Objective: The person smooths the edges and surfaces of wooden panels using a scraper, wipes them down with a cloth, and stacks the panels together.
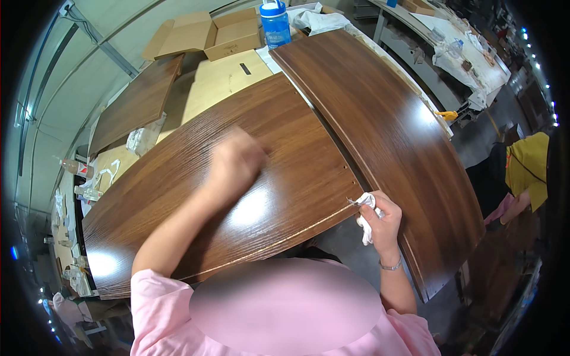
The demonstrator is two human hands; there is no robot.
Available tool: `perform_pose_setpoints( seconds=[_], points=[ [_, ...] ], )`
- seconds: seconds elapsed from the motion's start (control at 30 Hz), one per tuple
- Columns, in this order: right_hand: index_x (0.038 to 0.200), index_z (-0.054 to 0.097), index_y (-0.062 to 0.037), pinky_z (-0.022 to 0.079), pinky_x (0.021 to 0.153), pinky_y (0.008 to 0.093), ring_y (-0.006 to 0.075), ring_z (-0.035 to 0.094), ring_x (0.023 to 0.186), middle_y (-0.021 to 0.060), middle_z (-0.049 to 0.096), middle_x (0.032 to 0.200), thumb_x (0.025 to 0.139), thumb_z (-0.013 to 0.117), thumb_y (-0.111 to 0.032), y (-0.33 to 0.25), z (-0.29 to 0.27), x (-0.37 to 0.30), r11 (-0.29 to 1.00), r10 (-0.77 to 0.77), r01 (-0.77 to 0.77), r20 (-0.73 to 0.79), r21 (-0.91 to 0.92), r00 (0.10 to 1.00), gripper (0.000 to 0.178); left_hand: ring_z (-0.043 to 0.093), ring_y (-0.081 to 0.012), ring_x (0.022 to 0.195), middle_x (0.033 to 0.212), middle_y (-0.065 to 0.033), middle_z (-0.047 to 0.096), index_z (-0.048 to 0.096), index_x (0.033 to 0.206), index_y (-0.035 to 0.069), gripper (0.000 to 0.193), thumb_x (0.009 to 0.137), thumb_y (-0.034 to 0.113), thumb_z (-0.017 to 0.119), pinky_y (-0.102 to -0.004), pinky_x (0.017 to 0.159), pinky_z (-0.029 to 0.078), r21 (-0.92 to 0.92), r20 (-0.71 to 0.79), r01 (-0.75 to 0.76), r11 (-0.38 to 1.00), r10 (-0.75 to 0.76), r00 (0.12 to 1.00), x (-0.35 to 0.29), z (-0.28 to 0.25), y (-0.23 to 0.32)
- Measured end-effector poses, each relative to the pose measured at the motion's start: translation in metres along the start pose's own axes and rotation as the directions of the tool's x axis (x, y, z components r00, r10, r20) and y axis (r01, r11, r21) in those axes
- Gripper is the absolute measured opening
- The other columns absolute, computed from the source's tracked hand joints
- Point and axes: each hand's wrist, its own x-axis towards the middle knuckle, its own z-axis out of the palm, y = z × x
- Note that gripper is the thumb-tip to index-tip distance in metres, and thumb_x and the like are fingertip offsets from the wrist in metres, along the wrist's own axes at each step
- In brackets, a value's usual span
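Pink fabric nearest my viewpoint: the wearer's shirt, a forearm reaching out from each sleeve. Right hand, a bracelet at its wrist: I log thumb and fingers pinching a crumpled white cloth at the right end of the near edge of a brown wood-grain panel; part of the cloth hangs below the grip. This panel lies flat in front of the body, a pale line along its near edge, small holes by its right end, bright glare on the surface. Left hand is over the middle of the panel, blurred, fingers apparently curled; I cannot tell whether they enclose anything or whether the hand touches the wood. To the right I record a second brown panel, separated from the first by a narrow dark gap. Beyond, at left, a third brown panel rests with a white block near its lower corner, beside a pale yellow board. Farther back: an open cardboard box and, just right of it, a blue bottle. At far right I note a co-worker in a yellow top and, higher up, a cluttered worktable.
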Motion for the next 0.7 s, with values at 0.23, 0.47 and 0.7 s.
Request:
perform_pose_setpoints(
  seconds=[0.23, 0.47, 0.7],
  points=[
    [0.091, 0.068, 0.006, 0.042, 0.062, 0.0249, 0.0098, 0.054, 0.072, 0.0054, 0.061, 0.086, 0.089, 0.071, -0.011, -0.007, 0.001, 0.0, 1.0, -0.005, 0.005, -0.009, -0.004, 1.0, 0.017, 0.067, -0.0261, 0.075, 0.084, -0.0136, 0.07, 0.07, 0.08, 0.003, 0.009, 0.085, 0.0, 0.064, -0.0345, 0.068, 0.054, -0.273, 0.033, 0.269, 0.924, -0.27, 0.962, -0.005, -0.029, 0.025],
    [0.086, 0.067, 0.0058, 0.041, 0.063, 0.025, 0.0091, 0.053, 0.072, 0.0029, 0.06, 0.081, 0.088, 0.068, -0.007, -0.021, -0.014, 0.013, 0.991, -0.017, 0.004, -0.098, -0.137, 0.995, 0.013, 0.062, -0.0255, 0.065, 0.074, -0.012, 0.061, 0.071, 0.083, 0.006, 0.004, 0.079, 0.007, 0.071, -0.0378, 0.056, 0.05, -0.266, 0.26, -0.429, 0.863, 0.493, 0.831, -0.049, 0.012, 0.081],
    [0.097, 0.066, 0.004, 0.046, 0.071, 0.031, 0.0189, 0.059, 0.081, 0.0118, 0.062, 0.093, 0.09, 0.061, -0.009, -0.06, -0.008, 0.011, 0.843, -0.459, 0.344, -0.222, -0.413, 0.86, 0.015, 0.059, -0.0099, 0.073, 0.078, -0.0019, 0.067, 0.072, 0.086, 0.0, 0.005, 0.083, 0.003, 0.068, -0.0241, 0.069, 0.046, -0.398, -0.025, 0.282, 0.873, -0.318, 0.948, -0.045, -0.024, 0.028]
  ],
)
